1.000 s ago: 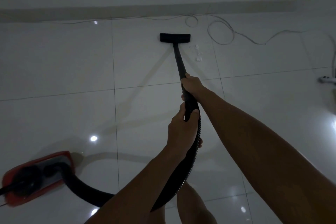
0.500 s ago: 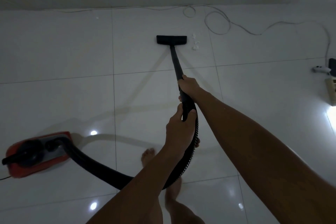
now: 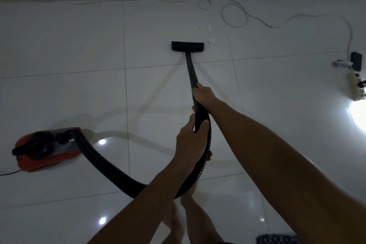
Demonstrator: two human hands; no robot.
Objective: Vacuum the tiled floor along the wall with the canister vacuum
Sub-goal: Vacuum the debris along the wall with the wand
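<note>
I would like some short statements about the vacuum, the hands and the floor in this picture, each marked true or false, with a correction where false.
1. Both hands grip the vacuum: the right hand holds the wand, the left hand its lower end. True.
2. The floor nozzle covers the white crumbs. False: they lie just beyond it, to the right.
3. The red canister stands on the left. True.
4. The hose is detached from the canister. False: it is plugged in.

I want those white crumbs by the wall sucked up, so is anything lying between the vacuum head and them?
Nothing visible. The floor head sits just short of the white crumbs, with bare tile between. The looped white cable lies beyond them, nearer the wall.
</note>
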